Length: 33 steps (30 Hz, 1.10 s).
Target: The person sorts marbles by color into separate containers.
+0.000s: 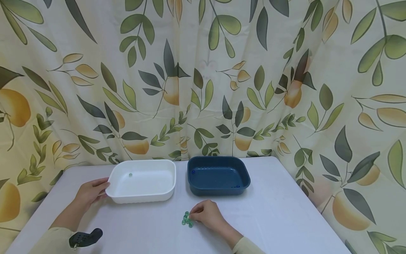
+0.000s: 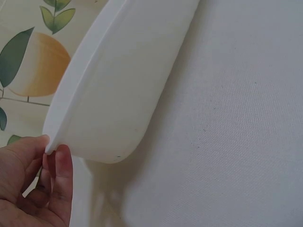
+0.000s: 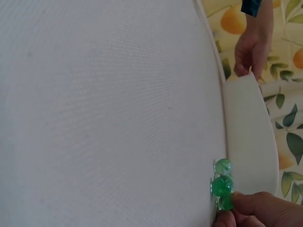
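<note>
- The rim of a white plastic tray [image 1: 142,199] is pinched at its left end between the thumb and curled fingers of the left hand [image 1: 92,190].
- The white tray is placed at the far left of the table [image 1: 285,211]; one pale green marble [image 1: 130,175] is contained in it, toward the far left.
- A dark blue tray [image 1: 219,191] is placed just to the right of the white tray, with a narrow gap left between them.
- One blue marble [image 1: 193,172] is seen at the left end of the dark blue tray; further blue is seen in its near right corner, where the count cannot be told.
- A tight cluster of green glass marbles [image 1: 187,221] is located on the near part of the table, between the trays in the left-right direction.
- The right hand [image 1: 207,214] is positioned at the right edge of the cluster. Its thumb and fingers are drawn close together, and one marble is touched by the thumb; whether it is pinched cannot be told.
- A black strap [image 1: 85,239] is worn near the left cuff.
- The far side is bounded by a curtain [image 1: 203,53] printed with leaves and orange fruit.
</note>
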Available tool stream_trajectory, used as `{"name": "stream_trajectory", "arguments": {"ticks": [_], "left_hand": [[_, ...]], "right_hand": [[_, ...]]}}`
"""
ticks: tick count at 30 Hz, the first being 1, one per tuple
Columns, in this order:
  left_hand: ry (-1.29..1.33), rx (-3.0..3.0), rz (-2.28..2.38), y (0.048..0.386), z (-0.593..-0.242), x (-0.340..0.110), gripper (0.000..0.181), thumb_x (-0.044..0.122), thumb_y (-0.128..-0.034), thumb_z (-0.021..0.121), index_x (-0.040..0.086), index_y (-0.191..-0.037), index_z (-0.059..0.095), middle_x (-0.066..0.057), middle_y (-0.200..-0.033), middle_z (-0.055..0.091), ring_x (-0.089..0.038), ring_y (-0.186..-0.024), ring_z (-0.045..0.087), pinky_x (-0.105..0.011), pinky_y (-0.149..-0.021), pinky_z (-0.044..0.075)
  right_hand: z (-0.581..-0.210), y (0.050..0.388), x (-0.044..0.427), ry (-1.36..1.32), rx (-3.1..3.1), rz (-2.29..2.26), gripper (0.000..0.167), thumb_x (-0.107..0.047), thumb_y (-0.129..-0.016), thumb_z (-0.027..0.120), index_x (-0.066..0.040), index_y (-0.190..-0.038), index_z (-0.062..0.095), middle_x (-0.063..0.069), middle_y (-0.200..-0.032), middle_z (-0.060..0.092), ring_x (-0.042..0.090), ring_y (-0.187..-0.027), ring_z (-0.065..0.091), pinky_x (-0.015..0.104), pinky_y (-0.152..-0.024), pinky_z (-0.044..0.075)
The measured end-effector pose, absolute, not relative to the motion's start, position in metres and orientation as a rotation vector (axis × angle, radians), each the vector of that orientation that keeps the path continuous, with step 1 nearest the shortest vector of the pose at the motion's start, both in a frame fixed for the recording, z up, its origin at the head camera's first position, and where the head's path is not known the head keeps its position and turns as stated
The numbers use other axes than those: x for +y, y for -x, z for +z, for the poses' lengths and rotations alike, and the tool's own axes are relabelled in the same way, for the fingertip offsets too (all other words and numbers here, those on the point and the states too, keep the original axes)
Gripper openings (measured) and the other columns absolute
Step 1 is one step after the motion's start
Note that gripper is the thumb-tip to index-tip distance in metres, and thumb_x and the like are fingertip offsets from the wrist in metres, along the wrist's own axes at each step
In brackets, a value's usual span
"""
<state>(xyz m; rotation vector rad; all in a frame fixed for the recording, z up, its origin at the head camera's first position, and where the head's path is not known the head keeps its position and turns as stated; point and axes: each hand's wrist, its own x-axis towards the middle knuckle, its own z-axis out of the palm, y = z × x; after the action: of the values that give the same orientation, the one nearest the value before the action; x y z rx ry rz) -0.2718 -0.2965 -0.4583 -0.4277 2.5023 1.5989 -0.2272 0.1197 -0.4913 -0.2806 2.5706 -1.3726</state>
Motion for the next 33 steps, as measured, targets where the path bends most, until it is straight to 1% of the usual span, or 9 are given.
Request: {"name": "stream_trajectory", "arguments": {"ticks": [5,11,18,22,27,33], "left_hand": [[0.431,2.500,1.605,0.272,-0.459,-0.297,0.061,0.029,-0.1009,0.056,-0.010,-0.144,0.037,-0.034,-0.149,0.034,-0.025,-0.105,0.066,-0.026,-0.078,0.059],[0.429,2.502,1.604,0.271,-0.459,-0.297,0.061,0.029,-0.1007,0.057,-0.010,-0.145,0.037,-0.034,-0.149,0.034,-0.026,-0.106,0.065,-0.026,-0.078,0.059],[0.430,2.506,1.599,0.271,-0.459,-0.297,0.061,0.029,-0.1010,0.056,-0.010,-0.145,0.037,-0.034,-0.149,0.034,-0.034,-0.113,0.062,-0.026,-0.079,0.059],[0.436,2.506,1.594,0.271,-0.460,-0.297,0.061,0.029,-0.1011,0.056,-0.010,-0.145,0.036,-0.034,-0.149,0.034,-0.035,-0.114,0.061,-0.026,-0.079,0.059],[0.433,2.506,1.593,0.272,-0.460,-0.298,0.062,0.029,-0.1012,0.056,-0.010,-0.145,0.036,-0.034,-0.149,0.034,-0.034,-0.113,0.062,-0.025,-0.079,0.059],[0.415,2.503,1.613,0.271,-0.461,-0.298,0.061,0.028,-0.1009,0.057,-0.010,-0.144,0.037,-0.034,-0.148,0.035,-0.026,-0.107,0.065,-0.025,-0.078,0.059]], "right_hand": [[-0.491,0.227,0.120,0.273,2.556,-1.396,0.005,-0.010,-0.079,0.079,-0.009,-0.083,0.077,-0.003,-0.073,0.069,0.009,-0.063,0.059,0.021,-0.056,0.053],[-0.490,0.227,0.120,0.266,2.540,-1.432,0.006,-0.009,-0.080,0.079,-0.007,-0.084,0.076,-0.002,-0.072,0.068,0.009,-0.062,0.061,0.022,-0.056,0.054],[-0.488,0.228,0.122,0.261,2.503,-1.471,0.007,-0.007,-0.080,0.078,-0.005,-0.086,0.074,0.000,-0.072,0.068,0.010,-0.062,0.063,0.025,-0.057,0.056],[-0.486,0.228,0.122,0.252,2.483,-1.477,0.010,-0.006,-0.080,0.077,-0.004,-0.090,0.076,0.001,-0.075,0.069,0.010,-0.063,0.063,0.026,-0.059,0.057],[-0.484,0.229,0.122,0.236,2.474,-1.461,0.010,-0.008,-0.081,0.077,-0.004,-0.090,0.077,0.001,-0.078,0.071,0.010,-0.064,0.063,0.026,-0.060,0.057],[-0.481,0.230,0.121,0.256,2.461,-1.459,0.010,-0.009,-0.083,0.076,-0.004,-0.092,0.076,0.002,-0.081,0.072,0.011,-0.065,0.064,0.028,-0.061,0.058]]}}
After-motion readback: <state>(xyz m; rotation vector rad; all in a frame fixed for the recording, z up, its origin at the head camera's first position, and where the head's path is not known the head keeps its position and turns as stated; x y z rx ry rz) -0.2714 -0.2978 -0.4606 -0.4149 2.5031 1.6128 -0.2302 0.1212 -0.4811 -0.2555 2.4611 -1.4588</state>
